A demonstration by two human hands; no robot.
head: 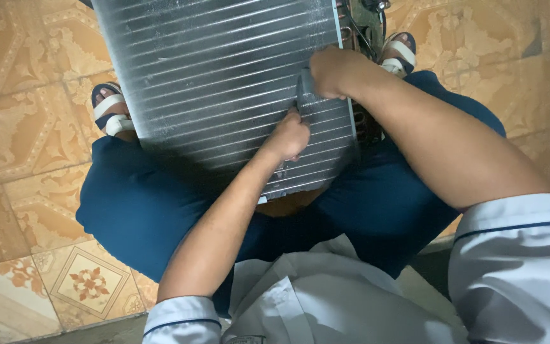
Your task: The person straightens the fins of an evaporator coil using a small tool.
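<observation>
Coil: a finned metal coil panel (pixel 224 83), grey and ribbed, stands between the seated person's knees, its lower edge down by the lap and its face turned up toward the camera.
Axis: the fine ribs run side to side with a slight climb to the right; the panel's length runs away from the person, up and out of the picture.
Cut off: the top of the panel is lost past the upper edge, so its full length can't be read.
Right hand: the right hand (pixel 332 71) is curled over a small grey tool (pixel 305 89) pressed on the fins near the panel's right edge; grip closed around it, fingers tucked under.
Tool: only a short stub shows below the fist; its working end is hidden, hard to say what kind it is.
Left hand: the left hand (pixel 288 137) rests on the fins just below the tool; fingers bent in against the metal, and whether they pinch anything can't be told.
Side parts: copper tubing and a dark bracket (pixel 364 25) at the right edge, blurred and partly behind the right forearm.
Around: dark blue trousers (pixel 141 204), white sandals (pixel 111 111) either side, a patterned tile floor (pixel 27 127), white shirt sleeves at the bottom.
</observation>
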